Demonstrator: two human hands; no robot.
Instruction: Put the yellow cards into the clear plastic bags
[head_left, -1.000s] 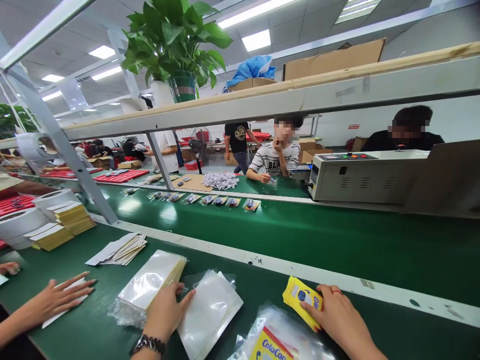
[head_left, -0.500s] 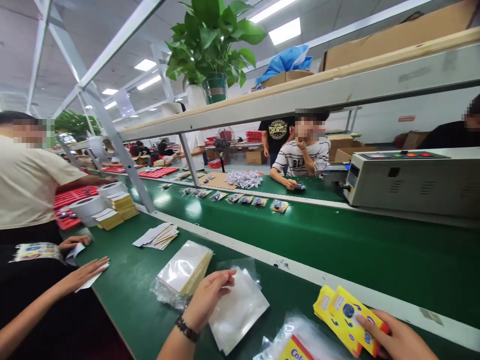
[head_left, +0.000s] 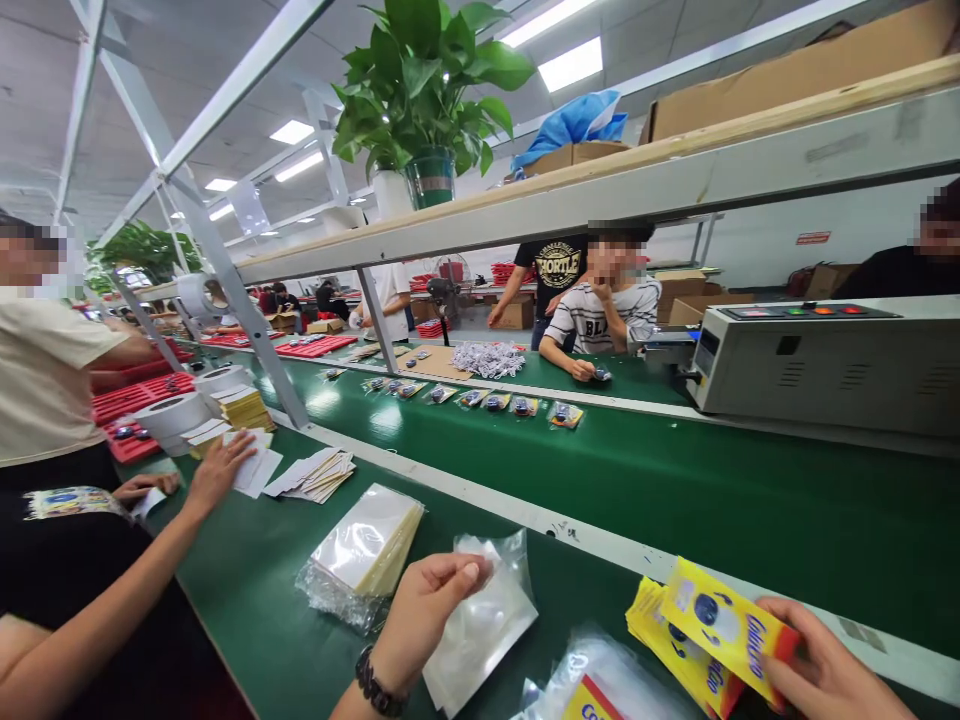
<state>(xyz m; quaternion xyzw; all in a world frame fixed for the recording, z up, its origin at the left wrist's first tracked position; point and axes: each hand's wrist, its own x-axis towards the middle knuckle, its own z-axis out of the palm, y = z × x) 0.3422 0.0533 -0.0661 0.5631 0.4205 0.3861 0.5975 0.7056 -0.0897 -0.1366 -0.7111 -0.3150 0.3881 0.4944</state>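
My left hand (head_left: 439,610), with a dark bracelet at the wrist, is closed in a pinch on a clear plastic bag (head_left: 516,562). The bag rises from a stack of flat clear bags (head_left: 480,650) on the green bench. On the right, my right hand (head_left: 817,665) grips a yellow and red printed card (head_left: 724,620) between thumb and fingers. More yellow cards (head_left: 651,625) lie fanned beneath it; whether my hand also holds those I cannot tell. Between my hands sits a heap of clear bags (head_left: 600,665) with a yellow and red card in it.
A wrapped stack of cards (head_left: 367,540) and loose white slips (head_left: 315,472) lie to the left. A co-worker's hand (head_left: 221,470) touches white papers there. Beyond the pale rail, bagged items line the green conveyor belt (head_left: 675,480). A grey machine (head_left: 825,365) stands at right.
My left fingers have closed on a bag and lifted its edge. The top yellow card has shifted up and right off the others. The co-worker's hand has reached forward to the papers.
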